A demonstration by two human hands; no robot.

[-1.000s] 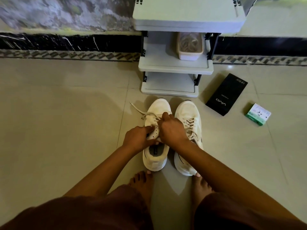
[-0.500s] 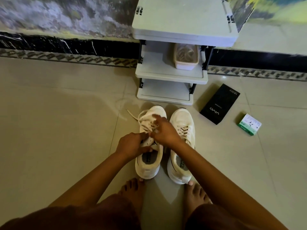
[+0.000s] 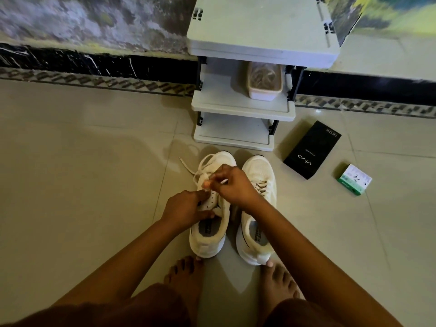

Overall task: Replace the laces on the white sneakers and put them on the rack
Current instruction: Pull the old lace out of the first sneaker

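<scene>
Two white sneakers stand side by side on the tiled floor, toes toward the grey rack. My left hand grips the left sneaker at its tongue and eyelet edge. Over the same shoe's lace area, my right hand pinches its white lace, whose loose end trails left over the toe. The right sneaker is laced and untouched.
A white tub of laces sits on the rack's middle shelf. A black box and a small green-and-white box lie on the floor to the right. My bare feet touch the sneakers' heels.
My right hand has moved further toward the toe of the left sneaker, pulling lace there. The view has tilted, so everything sits lower in the frame.
</scene>
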